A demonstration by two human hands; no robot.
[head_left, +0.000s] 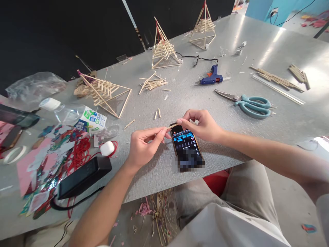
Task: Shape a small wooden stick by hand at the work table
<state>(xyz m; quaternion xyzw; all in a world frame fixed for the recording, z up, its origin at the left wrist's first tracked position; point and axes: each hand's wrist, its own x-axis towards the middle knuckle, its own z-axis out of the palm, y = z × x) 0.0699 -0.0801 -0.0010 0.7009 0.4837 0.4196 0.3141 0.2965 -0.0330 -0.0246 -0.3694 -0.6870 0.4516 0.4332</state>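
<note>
As the phone point(183, 139) is lying face up on the counter point(161, 171), the left hand point(144, 145) is pinching one end of a thin stick point(172, 126), thumb and fingers together on it, and the right hand point(204, 127) is gripping the other end the same way. The stick is spanning the top of the phone. Light, even pressure seems best, with the tips near the ends and neither wrist twisting, since wood this slim could snap or roll.

Pale, straight sticks are forming open pyramids point(125, 104) at the far side, their slim rungs stacking inside. Short pieces point(154, 83) are lying loosely heaped. The gun point(212, 79) is showing smooth blue plastic, the scissors point(240, 101) rounded teal loops, and the string point(80, 151) soft red tangles, all against a finely textured grey surface.
</note>
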